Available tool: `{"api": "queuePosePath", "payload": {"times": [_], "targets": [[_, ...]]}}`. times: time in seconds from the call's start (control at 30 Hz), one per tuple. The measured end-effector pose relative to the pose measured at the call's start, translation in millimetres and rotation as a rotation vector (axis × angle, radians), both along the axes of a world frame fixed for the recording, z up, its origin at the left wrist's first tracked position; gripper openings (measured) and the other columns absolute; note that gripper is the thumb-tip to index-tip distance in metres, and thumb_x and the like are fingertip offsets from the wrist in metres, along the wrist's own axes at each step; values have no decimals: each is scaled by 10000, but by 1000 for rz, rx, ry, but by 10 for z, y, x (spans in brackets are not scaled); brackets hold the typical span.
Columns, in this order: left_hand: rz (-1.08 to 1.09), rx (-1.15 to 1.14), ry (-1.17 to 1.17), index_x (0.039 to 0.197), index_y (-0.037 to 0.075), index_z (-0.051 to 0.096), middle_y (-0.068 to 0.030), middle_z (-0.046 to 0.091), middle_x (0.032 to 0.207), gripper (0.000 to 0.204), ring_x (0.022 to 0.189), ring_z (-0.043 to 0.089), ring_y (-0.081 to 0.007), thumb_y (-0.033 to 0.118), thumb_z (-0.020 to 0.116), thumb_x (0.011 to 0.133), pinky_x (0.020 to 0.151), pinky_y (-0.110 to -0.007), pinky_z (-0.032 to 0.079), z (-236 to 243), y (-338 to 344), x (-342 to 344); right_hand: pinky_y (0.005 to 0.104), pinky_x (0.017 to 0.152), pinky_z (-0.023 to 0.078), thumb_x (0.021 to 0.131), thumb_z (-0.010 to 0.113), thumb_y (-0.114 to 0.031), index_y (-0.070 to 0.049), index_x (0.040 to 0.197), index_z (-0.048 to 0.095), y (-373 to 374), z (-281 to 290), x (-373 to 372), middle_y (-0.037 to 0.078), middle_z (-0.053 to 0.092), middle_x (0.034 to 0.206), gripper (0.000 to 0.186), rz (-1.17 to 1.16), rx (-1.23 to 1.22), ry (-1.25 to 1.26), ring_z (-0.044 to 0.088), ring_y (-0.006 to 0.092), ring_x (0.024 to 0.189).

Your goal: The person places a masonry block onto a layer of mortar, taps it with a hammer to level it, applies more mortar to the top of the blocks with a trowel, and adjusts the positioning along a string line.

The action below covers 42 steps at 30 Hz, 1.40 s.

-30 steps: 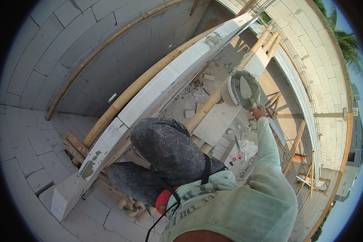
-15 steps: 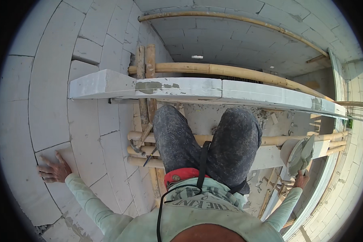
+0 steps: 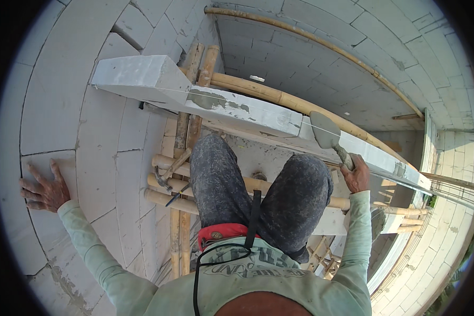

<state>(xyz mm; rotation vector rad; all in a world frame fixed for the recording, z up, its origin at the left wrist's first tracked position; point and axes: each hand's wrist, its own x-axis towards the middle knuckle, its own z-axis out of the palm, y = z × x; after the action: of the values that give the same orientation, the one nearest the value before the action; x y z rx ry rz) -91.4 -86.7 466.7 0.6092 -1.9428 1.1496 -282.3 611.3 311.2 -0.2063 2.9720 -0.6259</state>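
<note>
Zero items in the left hand (image 3: 46, 188): it is resting palm down, fingers spread, on the pale blockwork (image 3: 50, 118) at left. Two knees (image 3: 216, 174) are sitting bent, mid-view. Just past the left knee, one hammer (image 3: 176, 164) and one pointed tool (image 3: 178, 195) are lying unused on three cross poles (image 3: 157, 197); two upright poles (image 3: 181, 129) are rising beside them. One bucket, by the look of it (image 3: 378, 221), is showing past the right forearm, mostly hidden. Right hand (image 3: 355, 174) is closing firmly round the handle of one trowel (image 3: 325, 129); its blade is carrying grey mortar and hanging over the block row (image 3: 271, 117), right by a joint. Touching or just above, I cannot tell. Progress, my read: partway. Two mortar patches are showing on the row, one near the left end (image 3: 201, 98), one far along to the right (image 3: 400, 169); most of the top is showing bare, and this trowel load is not looking spread yet. Block count in the row: cannot tell, only one joint is reading clearly. Beyond, one long bamboo (image 3: 263, 91) is running behind the row, and one thinner bamboo (image 3: 310, 37) is crossing higher up, before the far block wall (image 3: 300, 66).
</note>
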Motion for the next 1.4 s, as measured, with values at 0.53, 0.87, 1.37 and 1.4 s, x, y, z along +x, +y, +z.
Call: {"api": "queuePosePath", "payload": {"times": [0.53, 0.87, 1.37, 1.4], "targets": [[217, -42, -97, 1346, 355, 457, -53, 361, 1388, 693, 1234, 370, -294, 736, 541, 774, 877, -592, 368, -69, -508, 292, 390, 707, 446, 811, 598, -151, -57, 1182, 546, -1675, -308, -737, 87, 552, 944, 386, 632, 398, 557, 566, 253, 856], [133, -111, -78, 1354, 360, 456, -57, 415, 1351, 693, 1208, 404, -288, 745, 520, 781, 871, -566, 368, -14, -432, 223, 396, 701, 439, 785, 601, -97, -74, 1201, 514, -2118, -350, -958, 99, 540, 976, 425, 672, 199, 633, 566, 264, 901], [58, -10, -13, 1461, 359, 278, -101, 285, 1474, 759, 1317, 309, -368, 758, 414, 829, 985, -622, 278, 48, -156, 67, 332, 601, 462, 775, 718, -236, 12, 954, 634, -211, -292, 112, 97, 632, 733, 317, -370, -417, -84, 572, 195, 621], [46, -26, -11, 1462, 360, 275, -103, 284, 1481, 762, 1331, 298, -368, 766, 397, 829, 995, -620, 268, 49, -170, 81, 308, 582, 449, 778, 710, -227, 24, 941, 638, 4, -272, 304, 75, 634, 715, 307, -522, -565, -168, 548, 146, 594]]}}
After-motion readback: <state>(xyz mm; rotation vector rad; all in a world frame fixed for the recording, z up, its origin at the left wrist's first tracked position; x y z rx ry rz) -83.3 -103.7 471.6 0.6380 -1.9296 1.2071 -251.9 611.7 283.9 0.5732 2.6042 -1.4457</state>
